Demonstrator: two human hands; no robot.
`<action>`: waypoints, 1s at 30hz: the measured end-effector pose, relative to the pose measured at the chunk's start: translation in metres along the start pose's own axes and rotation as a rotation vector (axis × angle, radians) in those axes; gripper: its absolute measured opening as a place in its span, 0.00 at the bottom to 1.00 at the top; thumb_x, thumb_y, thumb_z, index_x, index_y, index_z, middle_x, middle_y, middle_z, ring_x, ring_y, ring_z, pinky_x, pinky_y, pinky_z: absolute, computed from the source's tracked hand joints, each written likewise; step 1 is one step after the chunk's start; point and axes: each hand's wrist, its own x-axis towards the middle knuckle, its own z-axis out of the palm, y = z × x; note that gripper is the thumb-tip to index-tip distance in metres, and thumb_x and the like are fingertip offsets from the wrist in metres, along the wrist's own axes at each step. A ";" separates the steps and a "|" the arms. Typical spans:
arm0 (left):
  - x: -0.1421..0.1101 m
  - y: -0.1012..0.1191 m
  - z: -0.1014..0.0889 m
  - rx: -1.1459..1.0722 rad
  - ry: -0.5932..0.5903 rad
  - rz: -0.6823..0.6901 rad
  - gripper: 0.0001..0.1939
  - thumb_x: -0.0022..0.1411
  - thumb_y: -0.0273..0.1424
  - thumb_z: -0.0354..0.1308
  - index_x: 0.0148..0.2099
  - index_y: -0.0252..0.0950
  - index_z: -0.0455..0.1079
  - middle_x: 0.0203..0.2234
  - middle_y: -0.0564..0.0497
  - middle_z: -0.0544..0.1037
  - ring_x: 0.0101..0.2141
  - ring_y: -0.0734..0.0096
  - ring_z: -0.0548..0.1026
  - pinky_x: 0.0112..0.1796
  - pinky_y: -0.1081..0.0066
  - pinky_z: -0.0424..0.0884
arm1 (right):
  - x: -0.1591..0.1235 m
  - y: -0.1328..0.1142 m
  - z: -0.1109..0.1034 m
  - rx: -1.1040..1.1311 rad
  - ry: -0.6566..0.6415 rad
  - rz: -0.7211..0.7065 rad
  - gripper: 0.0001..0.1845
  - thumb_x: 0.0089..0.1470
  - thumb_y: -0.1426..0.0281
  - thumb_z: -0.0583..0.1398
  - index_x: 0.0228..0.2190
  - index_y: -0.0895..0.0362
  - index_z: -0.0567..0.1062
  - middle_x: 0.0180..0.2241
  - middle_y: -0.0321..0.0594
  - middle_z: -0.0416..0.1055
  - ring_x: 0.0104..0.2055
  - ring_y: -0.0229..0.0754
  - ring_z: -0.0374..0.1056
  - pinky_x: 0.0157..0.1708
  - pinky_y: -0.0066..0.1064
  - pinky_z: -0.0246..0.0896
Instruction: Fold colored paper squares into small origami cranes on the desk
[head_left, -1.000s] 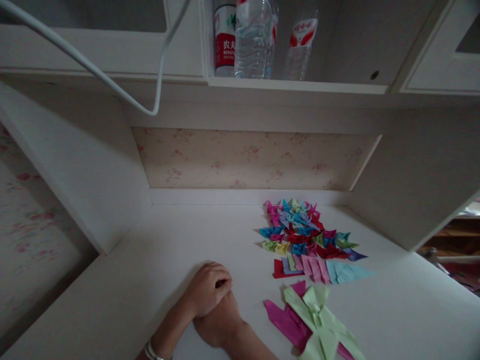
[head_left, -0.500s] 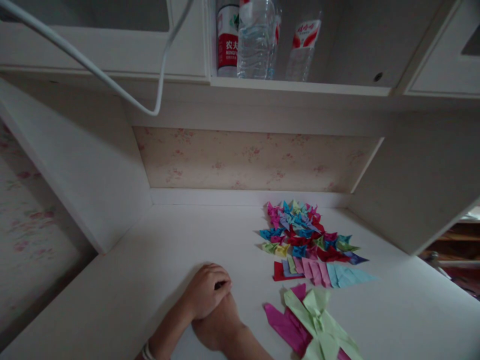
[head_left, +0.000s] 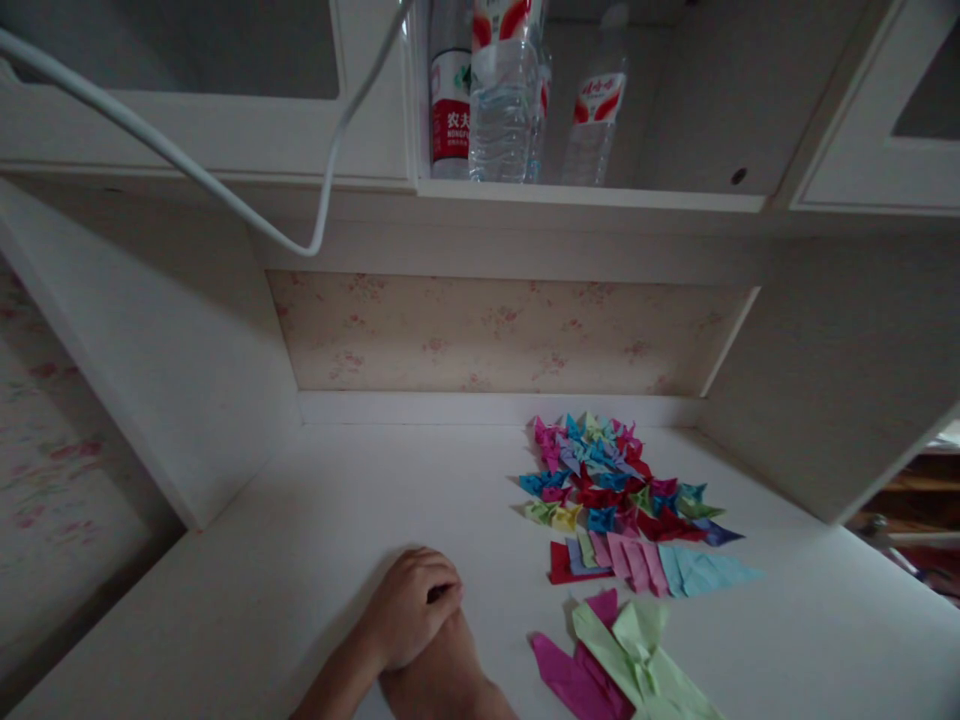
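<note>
My left hand (head_left: 416,600) comes in from the lower left, its fingers bent and pressed together over my right hand (head_left: 439,665). A small dark gap shows between its thumb and fingers. The right hand lies underneath, with its fingers hidden. Both rest on the white desktop (head_left: 330,500). To their right, apart from them, lies a folded light green paper piece (head_left: 641,655) with twisted wings, on top of folded magenta paper (head_left: 577,670).
Behind the green piece lies a row of overlapping folded papers (head_left: 637,565). Farther back are several colourful paper cranes (head_left: 600,475). Plastic bottles (head_left: 502,110) stand on the shelf above. A white cable (head_left: 225,195) hangs at upper left. Side panels (head_left: 810,380) flank the desk.
The view has tipped slightly up, so everything sits lower in the picture and more of the bottles shows. The hands keep the same pose, and the papers have not moved.
</note>
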 end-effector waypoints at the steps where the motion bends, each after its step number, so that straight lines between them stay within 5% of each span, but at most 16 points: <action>1: 0.000 0.000 0.000 0.000 0.003 0.001 0.13 0.61 0.32 0.51 0.29 0.39 0.75 0.28 0.51 0.79 0.34 0.67 0.73 0.42 0.68 0.64 | 0.005 -0.004 0.001 0.004 -0.012 0.022 0.26 0.56 0.76 0.52 0.56 0.51 0.64 0.46 0.49 0.71 0.48 0.56 0.66 0.44 0.50 0.61; 13: 0.001 0.001 0.001 0.014 0.003 -0.005 0.14 0.61 0.34 0.50 0.29 0.39 0.75 0.27 0.51 0.78 0.33 0.67 0.73 0.40 0.70 0.65 | 0.044 -0.059 0.006 0.032 0.046 -0.098 0.21 0.57 0.70 0.54 0.53 0.53 0.67 0.45 0.52 0.71 0.46 0.56 0.68 0.41 0.51 0.65; 18: 0.000 0.001 0.001 -0.003 0.003 -0.018 0.14 0.61 0.32 0.50 0.28 0.39 0.74 0.27 0.52 0.78 0.34 0.68 0.73 0.40 0.70 0.64 | 0.026 -0.028 -0.008 0.014 0.002 -0.062 0.18 0.59 0.69 0.54 0.51 0.53 0.69 0.44 0.52 0.71 0.47 0.57 0.67 0.41 0.50 0.65; 23: 0.000 0.001 0.002 -0.017 0.005 -0.044 0.11 0.60 0.30 0.53 0.27 0.39 0.73 0.27 0.54 0.78 0.34 0.70 0.72 0.41 0.71 0.63 | -0.009 0.016 -0.027 0.051 -0.049 -0.200 0.17 0.59 0.65 0.57 0.49 0.57 0.68 0.49 0.45 0.66 0.46 0.45 0.67 0.44 0.43 0.65; 30: 0.000 0.000 0.003 -0.025 0.015 -0.049 0.11 0.61 0.30 0.52 0.28 0.39 0.73 0.27 0.53 0.78 0.34 0.69 0.73 0.41 0.71 0.63 | -0.007 0.018 -0.032 0.062 -0.065 -0.175 0.16 0.59 0.65 0.57 0.48 0.57 0.68 0.49 0.44 0.66 0.45 0.44 0.67 0.43 0.42 0.66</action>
